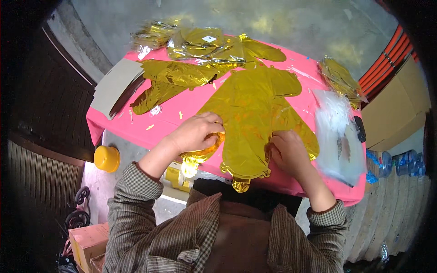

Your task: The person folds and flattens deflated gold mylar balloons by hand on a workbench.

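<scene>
Flat, uninflated gold foil balloons (pixel 248 118) lie spread at the near middle of the table, with tabs along their lower edge. My left hand (pixel 200 132) is closed, its fingers pinching the crinkled gold foil at the left side of this layer. On the opposite side, my right hand (pixel 287 148) has its fingers curled in against the balloon's right edge; the fingertips are partly hidden. Another gold foil balloon (pixel 177 79) lies flat at the left, beyond my left hand.
A pink-covered table (pixel 168 123) carries grey card sheets (pixel 116 86), bagged gold foil packs (pixel 200 43) at the far side and clear plastic bags (pixel 339 141) at the right. A black object (pixel 359 128) lies by the bags. A yellow tub (pixel 107 159) and cardboard box (pixel 88 245) stand left.
</scene>
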Tool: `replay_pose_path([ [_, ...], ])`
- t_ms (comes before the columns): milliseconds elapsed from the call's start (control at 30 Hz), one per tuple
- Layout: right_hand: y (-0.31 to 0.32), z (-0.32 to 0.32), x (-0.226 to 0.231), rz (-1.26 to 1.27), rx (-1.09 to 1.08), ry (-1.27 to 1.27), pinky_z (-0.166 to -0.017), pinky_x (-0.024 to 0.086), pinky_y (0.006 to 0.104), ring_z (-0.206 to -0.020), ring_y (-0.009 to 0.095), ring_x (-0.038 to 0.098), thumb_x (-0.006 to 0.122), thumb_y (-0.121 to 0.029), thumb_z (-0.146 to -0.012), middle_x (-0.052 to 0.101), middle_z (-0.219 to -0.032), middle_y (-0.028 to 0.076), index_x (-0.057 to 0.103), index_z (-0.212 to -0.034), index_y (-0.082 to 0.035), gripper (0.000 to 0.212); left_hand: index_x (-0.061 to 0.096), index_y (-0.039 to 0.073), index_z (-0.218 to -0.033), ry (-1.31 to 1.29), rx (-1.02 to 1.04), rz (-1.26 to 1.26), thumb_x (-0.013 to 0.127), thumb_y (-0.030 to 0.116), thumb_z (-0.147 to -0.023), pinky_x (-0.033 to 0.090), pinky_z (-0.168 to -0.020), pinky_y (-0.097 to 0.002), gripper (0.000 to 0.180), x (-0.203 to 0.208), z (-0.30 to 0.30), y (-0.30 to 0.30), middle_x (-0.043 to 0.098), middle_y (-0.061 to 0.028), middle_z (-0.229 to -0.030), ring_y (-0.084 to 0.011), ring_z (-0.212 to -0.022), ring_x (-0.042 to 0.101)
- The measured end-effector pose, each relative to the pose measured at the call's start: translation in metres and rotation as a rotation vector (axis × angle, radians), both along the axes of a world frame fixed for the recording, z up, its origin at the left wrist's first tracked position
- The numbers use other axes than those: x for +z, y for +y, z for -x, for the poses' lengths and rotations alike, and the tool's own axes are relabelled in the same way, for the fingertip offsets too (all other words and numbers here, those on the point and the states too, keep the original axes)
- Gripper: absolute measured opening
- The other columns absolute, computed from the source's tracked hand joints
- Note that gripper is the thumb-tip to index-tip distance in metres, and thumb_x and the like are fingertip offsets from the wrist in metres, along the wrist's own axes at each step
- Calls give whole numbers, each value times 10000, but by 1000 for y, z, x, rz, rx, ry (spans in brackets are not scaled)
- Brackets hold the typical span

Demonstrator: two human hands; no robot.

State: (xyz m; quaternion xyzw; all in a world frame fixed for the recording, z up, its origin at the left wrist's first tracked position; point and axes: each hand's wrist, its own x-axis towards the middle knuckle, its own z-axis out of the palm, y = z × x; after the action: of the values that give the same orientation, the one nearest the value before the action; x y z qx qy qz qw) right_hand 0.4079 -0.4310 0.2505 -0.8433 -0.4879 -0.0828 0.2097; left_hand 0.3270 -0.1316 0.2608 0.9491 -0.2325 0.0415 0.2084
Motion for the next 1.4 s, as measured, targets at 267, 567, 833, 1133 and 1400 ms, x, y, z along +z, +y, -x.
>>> replay_pose_path([
  [267, 2, -3, -2, -26, 34, 5, -791, 451, 423, -894, 333, 563, 593, -97, -739, 610, -949, 138, 601, -835, -19, 124, 634, 50, -986, 61, 81, 13, 606, 106, -761, 467, -877, -393, 234, 7, -4, -4, 579, -121, -1065, -302, -1039, 547],
  [567, 4, 2, -1, -22, 17, -63, -800, 447, 426, -905, 333, 562, 604, -104, -730, 604, -962, 137, 595, -843, -27, 137, 532, 84, -1229, -109, 13, -12, 642, 334, -818, 282, -1064, -495, 493, -15, -21, -50, 437, -162, -1361, -338, -1308, 353],
  [833, 3, 0, -2, -32, 47, -2, -779, 447, 429, -891, 338, 561, 610, -91, -721, 589, -950, 141, 573, -828, -25, 131, 527, 116, -1244, -35, -40, -22, 614, 405, -828, 268, -1056, -529, 514, -22, -16, -52, 433, -150, -1370, -329, -1320, 338],
  [1133, 3, -2, 2, -41, 79, 18, -715, 461, 427, -813, 349, 569, 621, -78, -700, 593, -868, 142, 573, -823, -18, 145, 528, 119, -1242, -46, -27, -17, 615, 412, -827, 277, -1050, -528, 515, -20, -13, -53, 444, -150, -1357, -324, -1311, 351],
  [1400, 1, -8, -3, -108, 93, 45, -731, 467, 429, -845, 352, 572, 615, -79, -720, 601, -900, 149, 591, -862, -15, 157, 578, 58, -1111, -146, 37, 45, 674, 239, -793, 346, -1019, -440, 378, -2, -10, -44, 527, -154, -1227, -338, -1202, 453],
])
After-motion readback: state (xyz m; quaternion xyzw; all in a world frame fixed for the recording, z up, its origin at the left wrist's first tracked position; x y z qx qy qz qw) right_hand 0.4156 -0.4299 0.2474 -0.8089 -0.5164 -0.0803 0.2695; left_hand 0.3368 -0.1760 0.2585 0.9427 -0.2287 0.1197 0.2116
